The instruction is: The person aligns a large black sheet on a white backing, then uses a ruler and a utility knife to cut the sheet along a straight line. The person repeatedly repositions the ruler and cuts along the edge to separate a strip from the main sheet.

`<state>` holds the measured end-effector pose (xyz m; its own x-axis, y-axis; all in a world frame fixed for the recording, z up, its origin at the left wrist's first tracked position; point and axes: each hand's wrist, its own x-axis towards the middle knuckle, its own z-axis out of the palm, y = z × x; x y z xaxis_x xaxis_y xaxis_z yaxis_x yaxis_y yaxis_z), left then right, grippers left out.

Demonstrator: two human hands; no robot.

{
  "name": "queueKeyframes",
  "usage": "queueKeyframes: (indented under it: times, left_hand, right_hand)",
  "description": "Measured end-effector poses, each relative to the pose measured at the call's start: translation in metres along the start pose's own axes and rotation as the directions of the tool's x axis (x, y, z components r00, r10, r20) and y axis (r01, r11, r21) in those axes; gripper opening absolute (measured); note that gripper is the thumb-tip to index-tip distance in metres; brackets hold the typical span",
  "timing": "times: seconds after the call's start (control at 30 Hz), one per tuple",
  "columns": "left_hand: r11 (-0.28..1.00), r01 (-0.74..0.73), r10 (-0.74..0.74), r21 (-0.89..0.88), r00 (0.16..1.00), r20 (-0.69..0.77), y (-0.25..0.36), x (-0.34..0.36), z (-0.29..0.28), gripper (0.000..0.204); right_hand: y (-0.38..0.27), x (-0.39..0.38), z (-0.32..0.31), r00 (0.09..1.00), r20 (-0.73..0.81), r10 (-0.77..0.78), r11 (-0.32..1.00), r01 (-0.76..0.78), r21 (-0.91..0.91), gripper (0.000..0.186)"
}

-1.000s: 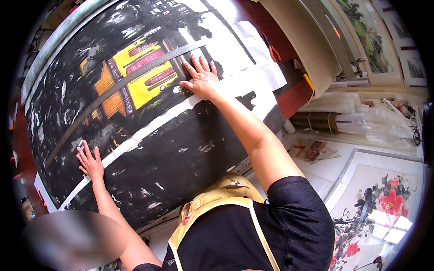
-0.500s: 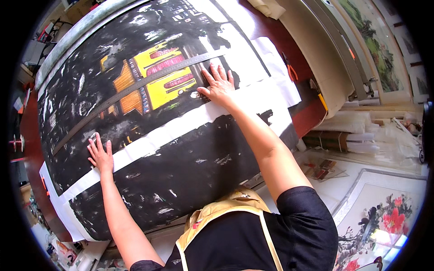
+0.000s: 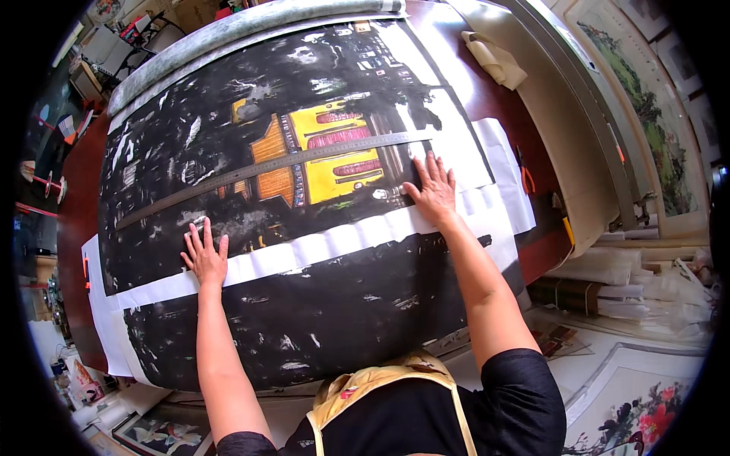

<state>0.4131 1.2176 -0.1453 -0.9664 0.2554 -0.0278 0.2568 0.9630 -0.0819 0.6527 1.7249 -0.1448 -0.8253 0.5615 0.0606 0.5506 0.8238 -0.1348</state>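
Observation:
My left hand (image 3: 205, 254) lies spread on a large dark painting (image 3: 182, 167) with yellow, orange and pink shapes, just above a white paper strip (image 3: 319, 247) that runs crosswise. My right hand (image 3: 433, 190) rests flat with fingers apart near the painting's right side, below the end of a long metal ruler (image 3: 281, 163). The ruler lies across the painted area, farther from me than both hands. A second dark painted sheet (image 3: 304, 319) is on the near side of the strip. Neither hand holds anything.
A grey roll (image 3: 251, 34) lies along the far edge. Orange-handled pliers (image 3: 525, 175), a yellow-handled tool (image 3: 566, 228) and a cream roll (image 3: 494, 61) are at the right of the red-brown table (image 3: 80, 197). Paper rolls (image 3: 601, 266) and framed paintings (image 3: 654, 114) stand beyond.
The view has shifted, so the painting, table and both arms appear farther right, showing more of the far side. Both hands stay spread on the painting, in about the same places.

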Motion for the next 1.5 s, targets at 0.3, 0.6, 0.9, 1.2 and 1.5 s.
queueKeyframes:
  times: [0.3,0.6,0.9,1.2,1.5]
  left_hand:
    - [1.000,0.006,-0.006,0.020,1.000,0.000,-0.011,0.005,0.017,0.067]
    - [0.972,0.057,-0.037,0.226,0.995,-0.093,0.015,-0.008,0.000,0.063]
    - [0.789,-0.567,0.530,-0.237,0.823,-0.203,0.233,-0.134,-0.039,0.061]
    - [0.656,-0.646,0.645,-0.389,0.748,-0.156,0.331,-0.185,-0.044,0.065]
    - [0.802,-0.484,0.426,-0.350,0.874,-0.233,0.258,-0.169,-0.039,0.069]
  right_hand:
    - [0.075,-0.008,-0.013,0.971,0.071,0.228,0.972,-0.223,-0.071,0.081]
    - [0.178,-0.034,-0.030,0.920,0.066,0.385,0.922,-0.380,-0.077,0.079]
    - [0.221,-0.051,-0.039,0.960,0.089,0.266,0.963,-0.260,-0.075,0.071]
    - [0.248,-0.067,-0.041,0.960,-0.272,0.070,0.995,-0.085,-0.046,0.061]
    - [0.123,-0.044,-0.093,0.978,-0.085,-0.193,0.908,0.210,0.362,0.043]
